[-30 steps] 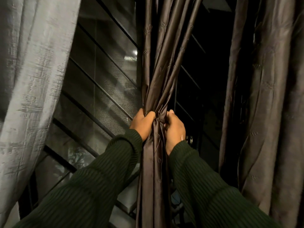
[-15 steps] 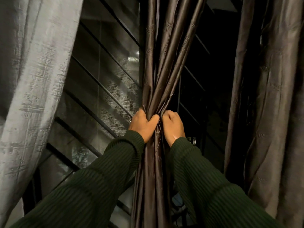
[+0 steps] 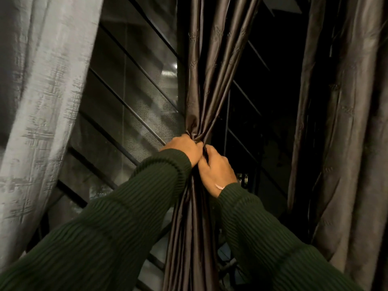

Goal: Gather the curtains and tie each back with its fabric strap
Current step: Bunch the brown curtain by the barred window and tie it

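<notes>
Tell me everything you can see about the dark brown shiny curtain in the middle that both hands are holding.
The dark brown satin-like curtain hangs in the middle of the view, in front of a barred window. It has a sheen and faint embroidered motifs. Its folds are gathered into a narrow bundle, pinched at one waist point and falling straight below. The left hand and right hand are both closed on that point, touching each other. No separate strap can be made out.

it looked like a home at night: draped curtains (image 3: 201, 80) hung before a barred, mesh-screened window (image 3: 134, 97).
</notes>
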